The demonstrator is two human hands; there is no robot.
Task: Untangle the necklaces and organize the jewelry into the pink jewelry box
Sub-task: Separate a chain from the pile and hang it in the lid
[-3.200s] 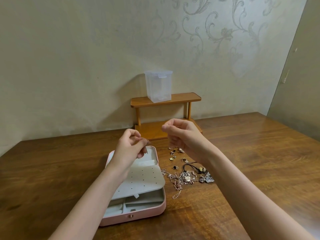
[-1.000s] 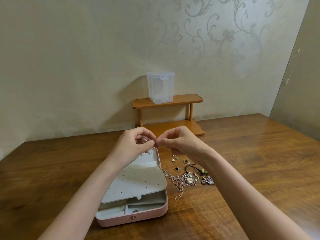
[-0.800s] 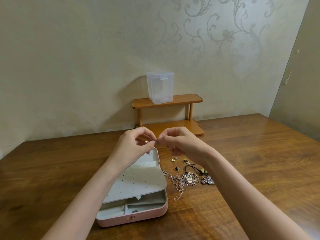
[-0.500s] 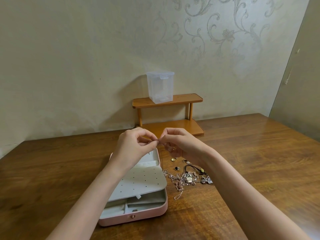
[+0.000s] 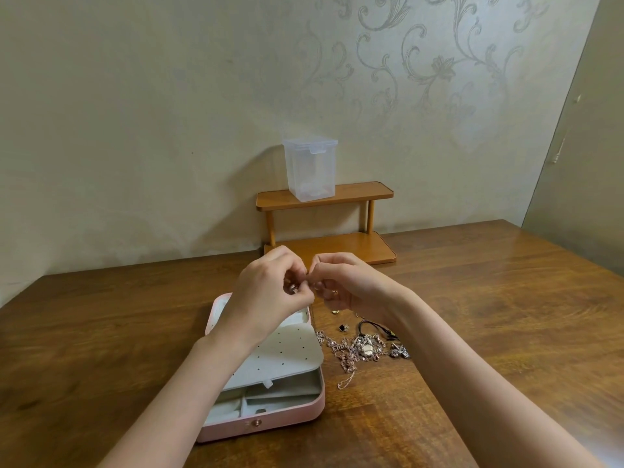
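Both hands meet above the far end of the pink jewelry box (image 5: 270,423), which lies open on the worktop (image 5: 506,298). The left hand (image 5: 270,292) and the right hand (image 5: 347,285) each pinch something very small between thumb and fingertips, probably a clasp or a thin chain (too fine to make out here). The tangled necklaces (image 5: 358,349) lie in a heap on the worktop just right of the box, with a few small loose pieces (image 5: 343,327) beyond them. I judge these chains light, limp and easily kinked, so they are best held near a clasp or pendant and teased loose gently rather than pulled. The box's perforated tray (image 5: 280,352) sits raised over the lower compartments.
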